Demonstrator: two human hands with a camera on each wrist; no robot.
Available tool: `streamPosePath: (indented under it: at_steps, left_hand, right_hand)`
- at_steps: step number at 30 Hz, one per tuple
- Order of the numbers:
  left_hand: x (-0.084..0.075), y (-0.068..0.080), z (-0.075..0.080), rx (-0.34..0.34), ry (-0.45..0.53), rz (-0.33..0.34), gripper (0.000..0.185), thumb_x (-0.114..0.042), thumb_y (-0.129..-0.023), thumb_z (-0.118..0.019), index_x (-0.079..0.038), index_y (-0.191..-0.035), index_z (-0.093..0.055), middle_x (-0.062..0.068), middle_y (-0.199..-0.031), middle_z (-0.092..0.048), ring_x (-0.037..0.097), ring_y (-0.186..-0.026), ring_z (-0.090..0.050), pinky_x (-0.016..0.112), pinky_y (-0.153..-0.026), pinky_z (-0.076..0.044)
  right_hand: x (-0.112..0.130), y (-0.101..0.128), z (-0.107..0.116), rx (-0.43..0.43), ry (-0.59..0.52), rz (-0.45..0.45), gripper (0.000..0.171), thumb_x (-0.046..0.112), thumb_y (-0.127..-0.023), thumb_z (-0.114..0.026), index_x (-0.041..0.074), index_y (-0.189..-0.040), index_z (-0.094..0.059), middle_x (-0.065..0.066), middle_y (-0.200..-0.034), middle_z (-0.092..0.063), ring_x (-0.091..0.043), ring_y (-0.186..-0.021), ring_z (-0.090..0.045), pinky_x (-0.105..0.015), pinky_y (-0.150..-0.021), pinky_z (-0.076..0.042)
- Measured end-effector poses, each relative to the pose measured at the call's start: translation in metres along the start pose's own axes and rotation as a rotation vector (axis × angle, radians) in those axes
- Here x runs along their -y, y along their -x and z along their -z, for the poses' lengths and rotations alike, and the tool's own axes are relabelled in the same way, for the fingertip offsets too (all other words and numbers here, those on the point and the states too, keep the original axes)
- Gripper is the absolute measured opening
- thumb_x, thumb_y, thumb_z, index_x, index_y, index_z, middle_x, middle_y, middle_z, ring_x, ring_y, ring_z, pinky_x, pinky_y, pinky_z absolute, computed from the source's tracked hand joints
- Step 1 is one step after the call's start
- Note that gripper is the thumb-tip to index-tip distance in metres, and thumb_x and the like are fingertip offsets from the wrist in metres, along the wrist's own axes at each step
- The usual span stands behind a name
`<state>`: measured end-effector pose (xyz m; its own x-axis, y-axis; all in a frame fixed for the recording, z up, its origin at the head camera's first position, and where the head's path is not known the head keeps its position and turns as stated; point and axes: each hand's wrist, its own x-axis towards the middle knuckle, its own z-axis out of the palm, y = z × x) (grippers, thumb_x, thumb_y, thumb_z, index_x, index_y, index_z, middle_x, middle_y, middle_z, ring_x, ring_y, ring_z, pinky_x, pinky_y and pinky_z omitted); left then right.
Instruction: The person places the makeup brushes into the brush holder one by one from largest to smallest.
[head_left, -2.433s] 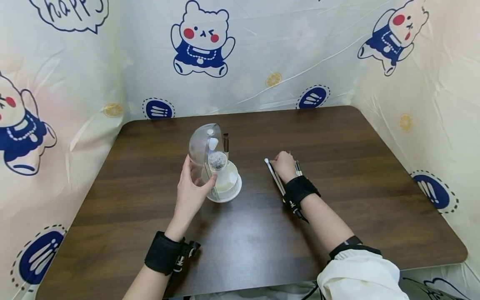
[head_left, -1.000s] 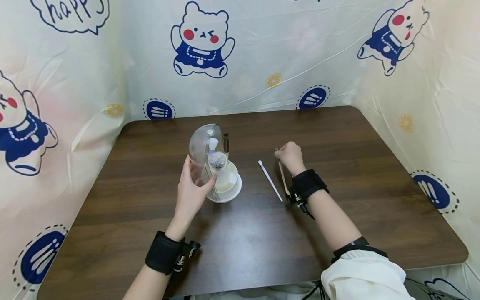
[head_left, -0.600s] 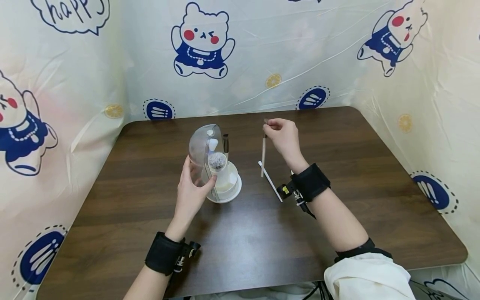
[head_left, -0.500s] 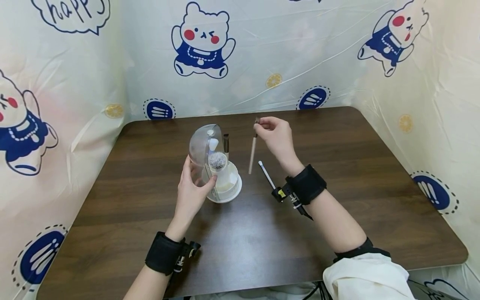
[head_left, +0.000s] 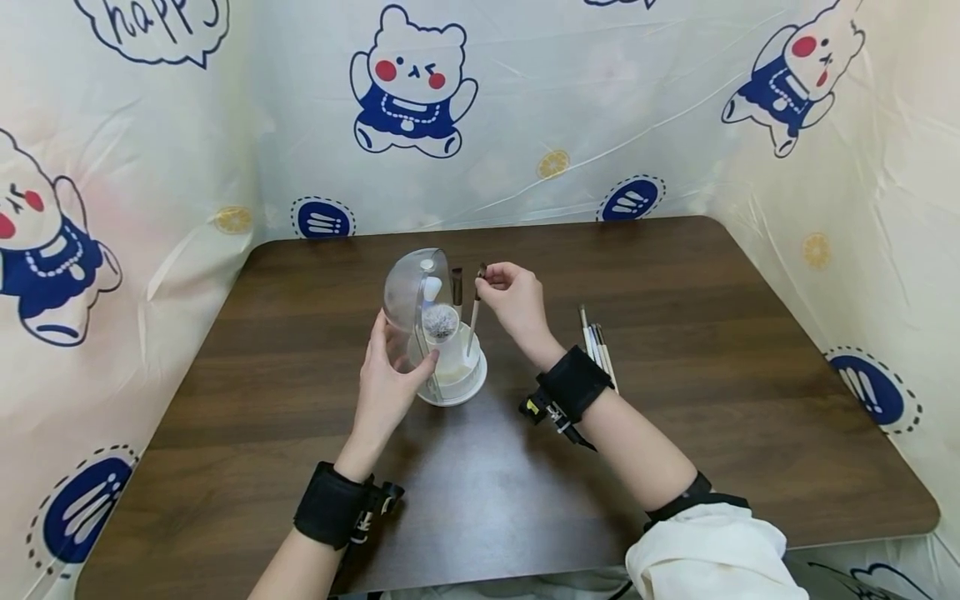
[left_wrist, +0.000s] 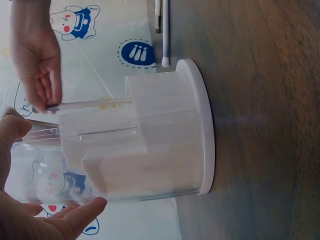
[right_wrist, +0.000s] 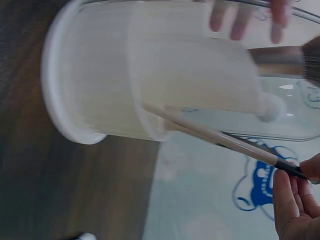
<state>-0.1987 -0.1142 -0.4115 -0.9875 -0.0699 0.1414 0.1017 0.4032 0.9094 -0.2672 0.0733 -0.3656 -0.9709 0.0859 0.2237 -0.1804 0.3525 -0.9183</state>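
A white, partly translucent makeup brush holder [head_left: 471, 379] with a clear domed cover [head_left: 401, 296] stands upright on the table. My left hand [head_left: 384, 385] grips the cover's side, fingers behind and thumb in front. My right hand [head_left: 517, 307] pinches a thin makeup brush [right_wrist: 225, 141] near its bristle end. The brush slants, and its pale handle reaches down inside the holder's rim in the right wrist view. A thicker brush [head_left: 457, 287] with dark bristles stands in the holder behind a round opening of white beads [head_left: 440, 322].
Several makeup brushes [head_left: 597, 343] lie on the brown table [head_left: 720, 375], close to the right wrist strap. A patterned curtain [head_left: 510, 100] encloses the back and sides. The table's front edge runs below the forearms.
My right hand has lifted the thin brush off the table and carried it left to the holder, lowering its handle end inside. My left hand keeps its grip on the cover.
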Motion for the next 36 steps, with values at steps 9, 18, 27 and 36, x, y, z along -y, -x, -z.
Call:
streamPosePath:
  at_steps: [9, 18, 27, 36]
  left_hand:
    - [-0.002, 0.000, 0.000, 0.004, -0.007, 0.014, 0.094, -0.024, -0.083, -0.073, -0.020, -0.154, -0.011, 0.017, -0.149, -0.033, 0.033, -0.138, -0.036, 0.048, -0.108, -0.044]
    - [-0.002, 0.000, 0.000, 0.001, -0.011, 0.020, 0.094, -0.024, -0.083, -0.073, -0.020, -0.154, -0.011, 0.017, -0.149, -0.033, 0.033, -0.138, -0.037, 0.048, -0.108, -0.044]
    - [-0.001, 0.001, 0.000, 0.005, -0.009, 0.018, 0.094, -0.024, -0.083, -0.073, -0.021, -0.154, -0.010, 0.017, -0.150, -0.033, 0.033, -0.138, -0.037, 0.048, -0.108, -0.043]
    - [-0.001, 0.001, 0.000, 0.005, 0.003, 0.012, 0.094, -0.024, -0.083, -0.073, -0.021, -0.154, -0.011, 0.016, -0.149, -0.034, 0.033, -0.137, -0.038, 0.049, -0.108, -0.043]
  right_hand:
    - [-0.020, -0.003, -0.015, 0.001, 0.041, -0.034, 0.018, 0.009, -0.087, -0.065, -0.004, -0.099, -0.067, -0.019, -0.098, -0.071, -0.027, -0.090, -0.069, -0.017, -0.067, -0.053]
    - [-0.027, -0.005, -0.023, 0.036, 0.081, -0.028, 0.019, 0.009, -0.086, -0.065, -0.004, -0.100, -0.067, -0.019, -0.098, -0.071, -0.028, -0.090, -0.069, -0.021, -0.068, -0.055]
    - [-0.035, -0.003, -0.032, 0.074, 0.112, -0.059, 0.021, 0.006, -0.085, -0.065, -0.005, -0.103, -0.067, -0.019, -0.100, -0.071, -0.028, -0.093, -0.069, -0.029, -0.077, -0.058]
    - [-0.040, -0.005, -0.035, 0.084, 0.144, -0.096, 0.022, 0.007, -0.086, -0.065, -0.004, -0.104, -0.067, -0.019, -0.099, -0.072, -0.027, -0.092, -0.069, -0.030, -0.078, -0.058]
